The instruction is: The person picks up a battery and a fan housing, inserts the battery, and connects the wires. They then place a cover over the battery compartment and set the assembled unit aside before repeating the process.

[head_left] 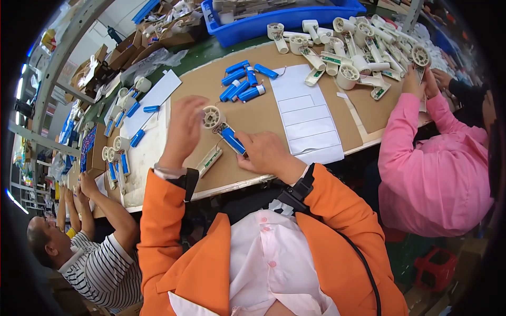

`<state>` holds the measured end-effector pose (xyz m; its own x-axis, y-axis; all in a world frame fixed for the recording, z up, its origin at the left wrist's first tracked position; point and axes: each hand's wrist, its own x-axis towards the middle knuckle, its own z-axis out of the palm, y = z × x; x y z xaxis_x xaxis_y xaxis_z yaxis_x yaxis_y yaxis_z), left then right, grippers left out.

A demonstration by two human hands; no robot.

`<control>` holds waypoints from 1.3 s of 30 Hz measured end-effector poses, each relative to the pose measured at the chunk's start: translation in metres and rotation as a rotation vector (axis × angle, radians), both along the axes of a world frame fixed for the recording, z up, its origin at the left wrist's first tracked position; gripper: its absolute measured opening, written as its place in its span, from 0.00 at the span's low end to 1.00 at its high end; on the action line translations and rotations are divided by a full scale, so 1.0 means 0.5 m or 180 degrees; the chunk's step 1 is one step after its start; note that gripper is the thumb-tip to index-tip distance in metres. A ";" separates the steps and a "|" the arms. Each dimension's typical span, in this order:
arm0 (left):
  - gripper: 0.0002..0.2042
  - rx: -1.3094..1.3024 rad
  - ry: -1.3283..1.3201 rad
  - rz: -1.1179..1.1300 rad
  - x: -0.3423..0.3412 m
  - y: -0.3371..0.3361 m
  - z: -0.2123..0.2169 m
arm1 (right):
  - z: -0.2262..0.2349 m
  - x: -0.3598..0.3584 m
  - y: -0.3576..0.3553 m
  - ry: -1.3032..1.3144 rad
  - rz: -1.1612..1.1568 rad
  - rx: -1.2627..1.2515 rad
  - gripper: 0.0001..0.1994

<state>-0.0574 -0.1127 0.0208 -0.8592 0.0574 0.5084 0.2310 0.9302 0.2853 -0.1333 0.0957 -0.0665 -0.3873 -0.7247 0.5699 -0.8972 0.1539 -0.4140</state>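
Observation:
An opened white handheld fan housing (212, 118) lies on the brown board in front of me, its round head toward the far left. A blue cylindrical battery (233, 140) sits along its handle. My right hand (266, 154) is closed on the handle's near end, fingers at the battery. Beside the round head, my left hand (183, 129) is raised with its fingers apart, slightly blurred, and I see nothing in it. A loose handle cover (210, 161) with a green circuit strip rests just below the housing.
Several blue batteries (240, 84) lie beyond my hands, beside a white printed sheet (308, 118). White fan parts (363, 52) are heaped at the back right, near a blue bin (284, 21). People in pink (429, 174) and stripes (105, 268) work on either side.

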 end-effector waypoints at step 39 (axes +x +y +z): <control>0.11 0.3771 -0.1610 0.0956 0.141 0.074 -0.106 | 0.022 0.009 -0.004 -0.0001 -0.0146 0.0139 0.22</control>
